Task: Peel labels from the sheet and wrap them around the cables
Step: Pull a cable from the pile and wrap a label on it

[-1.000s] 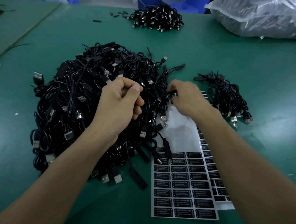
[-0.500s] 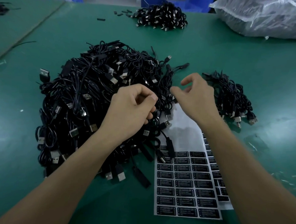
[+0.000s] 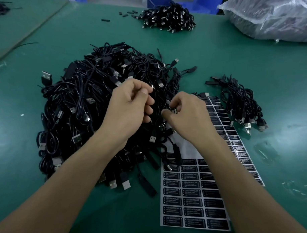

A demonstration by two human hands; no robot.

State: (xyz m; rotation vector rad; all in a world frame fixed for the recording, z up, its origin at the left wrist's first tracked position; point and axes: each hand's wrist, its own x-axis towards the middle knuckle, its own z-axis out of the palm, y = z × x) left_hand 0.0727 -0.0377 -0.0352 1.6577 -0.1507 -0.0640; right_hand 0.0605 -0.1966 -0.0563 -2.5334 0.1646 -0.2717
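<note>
From my station I see both hands working over the near edge of the big heap of cables (image 3: 76, 103), which takes up the middle of the green table (image 3: 255, 67). The left hand (image 3: 130, 105) has its fingers curled round one black cable (image 3: 155, 106), and the right hand (image 3: 185, 115) pinches the same cable between thumb and fingertips just beside it. The fingers cover the spot, so I can't tell whether a label is already being wrapped there. The label sheet (image 3: 190, 196) lies under my right forearm, touching the heap. Its upper part is bare white backing (image 3: 183, 145), while several rows of black labels remain lower down. A second sheet (image 3: 224, 118) peeks out from beneath it, looking mostly full. The small bundle (image 3: 240, 103) to the right of the sheets reads to me as the finished lot. If so, the job is early: a modest share of cables is labelled and the heap is far larger. A farther pile (image 3: 168, 17) and a plastic bag (image 3: 274, 19) sit at the back.
</note>
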